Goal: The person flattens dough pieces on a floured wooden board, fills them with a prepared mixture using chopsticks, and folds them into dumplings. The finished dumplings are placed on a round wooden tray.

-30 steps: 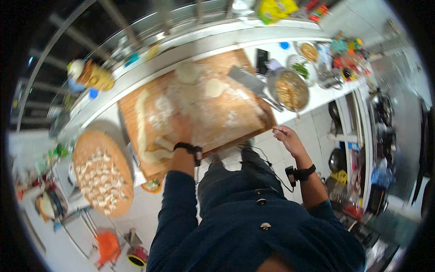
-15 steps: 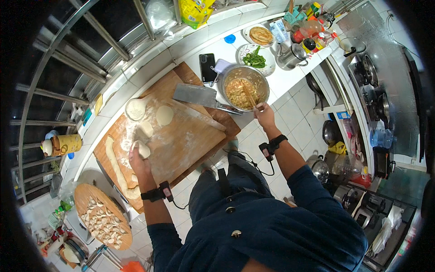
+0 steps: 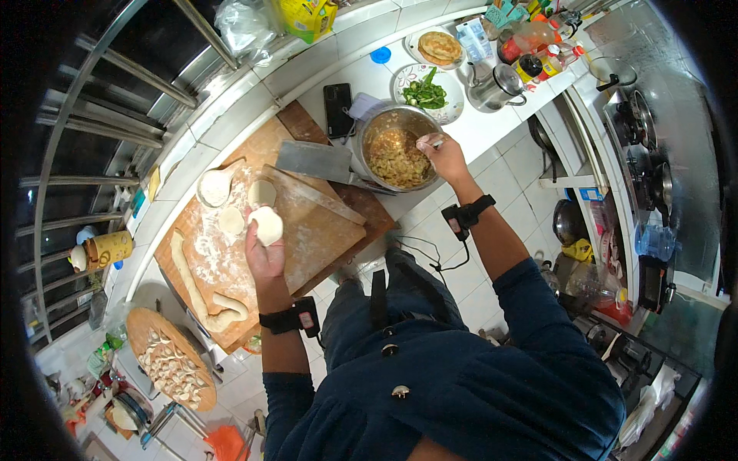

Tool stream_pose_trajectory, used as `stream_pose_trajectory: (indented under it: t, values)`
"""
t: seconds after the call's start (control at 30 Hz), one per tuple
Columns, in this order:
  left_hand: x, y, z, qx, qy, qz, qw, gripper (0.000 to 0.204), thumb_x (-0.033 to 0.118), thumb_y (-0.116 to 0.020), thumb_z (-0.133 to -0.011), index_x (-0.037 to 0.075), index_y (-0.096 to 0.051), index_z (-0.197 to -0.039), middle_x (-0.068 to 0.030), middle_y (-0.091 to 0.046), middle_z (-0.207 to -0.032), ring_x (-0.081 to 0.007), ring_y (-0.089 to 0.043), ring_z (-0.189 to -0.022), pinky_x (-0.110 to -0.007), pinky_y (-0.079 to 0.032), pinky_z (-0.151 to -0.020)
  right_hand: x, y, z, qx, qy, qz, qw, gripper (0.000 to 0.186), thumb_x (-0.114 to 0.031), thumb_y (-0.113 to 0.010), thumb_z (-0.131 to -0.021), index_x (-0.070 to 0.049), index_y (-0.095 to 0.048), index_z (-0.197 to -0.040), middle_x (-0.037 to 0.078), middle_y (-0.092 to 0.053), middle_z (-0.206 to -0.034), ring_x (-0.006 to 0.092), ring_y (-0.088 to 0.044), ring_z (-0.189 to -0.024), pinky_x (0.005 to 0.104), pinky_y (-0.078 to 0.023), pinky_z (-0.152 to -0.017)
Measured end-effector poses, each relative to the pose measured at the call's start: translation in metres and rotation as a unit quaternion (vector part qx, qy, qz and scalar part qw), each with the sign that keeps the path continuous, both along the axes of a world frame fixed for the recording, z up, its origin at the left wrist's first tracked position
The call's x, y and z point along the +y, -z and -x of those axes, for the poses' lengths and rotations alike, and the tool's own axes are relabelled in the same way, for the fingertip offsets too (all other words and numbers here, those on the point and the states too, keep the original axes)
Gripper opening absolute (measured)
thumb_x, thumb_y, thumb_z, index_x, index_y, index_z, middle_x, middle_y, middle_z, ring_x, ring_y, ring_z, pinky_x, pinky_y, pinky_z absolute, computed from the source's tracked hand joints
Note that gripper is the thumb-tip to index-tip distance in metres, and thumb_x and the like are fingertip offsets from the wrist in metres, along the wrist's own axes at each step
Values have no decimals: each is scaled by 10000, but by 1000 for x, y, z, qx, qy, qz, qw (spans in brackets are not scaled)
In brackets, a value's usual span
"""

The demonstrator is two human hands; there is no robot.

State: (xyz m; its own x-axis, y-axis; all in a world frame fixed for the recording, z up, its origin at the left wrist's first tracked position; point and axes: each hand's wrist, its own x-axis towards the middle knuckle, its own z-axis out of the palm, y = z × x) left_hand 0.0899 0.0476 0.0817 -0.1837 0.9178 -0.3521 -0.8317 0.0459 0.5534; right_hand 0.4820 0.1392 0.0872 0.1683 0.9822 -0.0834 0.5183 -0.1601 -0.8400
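My left hand [image 3: 265, 255] holds a round dumpling wrapper [image 3: 267, 226] above the floured wooden board [image 3: 307, 253]. Two more wrappers lie there, one flat wrapper [image 3: 231, 221] beside a bowl of flour [image 3: 214, 187] and another partly behind my fingers. A bent rope of dough [image 3: 189, 281] rests along the board's left side. Over the metal pot of chopped filling [image 3: 398, 165], my right hand [image 3: 441, 157] is closed in a pinch at the rim's right side. It grips chopsticks, mostly hidden by the fingers and pointing into the pot.
A cleaver [image 3: 315, 160] lies across the board's far corner near a phone [image 3: 337, 110]. Beyond the pot are a plate of greens [image 3: 453, 105], a plate of flatbreads [image 3: 440, 49] and a metal kettle [image 3: 496, 88]. A round board of dumplings [image 3: 201, 361] stands at lower left.
My left hand has lifted the wrapper and moved right and farther over the board. My right hand has come up over the pot, and the chopsticks now show far less.
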Motion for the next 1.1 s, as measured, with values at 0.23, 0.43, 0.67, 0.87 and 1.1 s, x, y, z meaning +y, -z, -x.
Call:
stream_pose_trajectory:
  t: [0.23,0.43,0.67,0.87,1.1]
  values:
    - [7,-1,-64,-62,93,81,990,404,116,-470,-876,-51,-451,-1243,-171,-551,-1204,-270,-545,-1107,-374,-428,-976,-12,34,-36,238,120,-43,963,151,-106,-648,-857,25,-626,-928,41,-617,-781,104,-540,-674,246,-447,-622]
    - [14,0,-115,-49,117,108,986,338,178,-509,-914,-39,-489,-1172,-139,-583,-1147,-256,-577,-1049,-371,-454,-941,-28,59,-32,393,135,13,910,170,-93,-635,-859,62,-621,-927,68,-616,-799,106,-544,-649,250,-467,-591]
    - [26,11,-147,-46,133,134,981,316,146,-512,-916,-41,-491,-1170,-142,-581,-1144,-266,-577,-1052,-368,-478,-910,-49,60,-44,441,206,133,863,192,-111,-640,-852,25,-591,-977,83,-615,-912,164,-615,-776,284,-548,-726]
    - [39,15,-171,-11,66,196,978,311,145,-482,-931,-63,-477,-1163,-162,-567,-1145,-280,-569,-1061,-391,-470,-933,-52,51,-57,523,208,131,816,201,-105,-615,-868,4,-558,-1027,61,-594,-948,151,-607,-828,280,-537,-787]
    - [62,8,-215,-98,93,202,970,334,215,-407,-973,-37,-452,-1188,-157,-543,-1181,-292,-543,-1096,-402,-452,-963,-57,-6,-48,486,151,32,860,167,-69,-602,-870,24,-580,-1008,62,-599,-936,144,-593,-856,289,-512,-807]
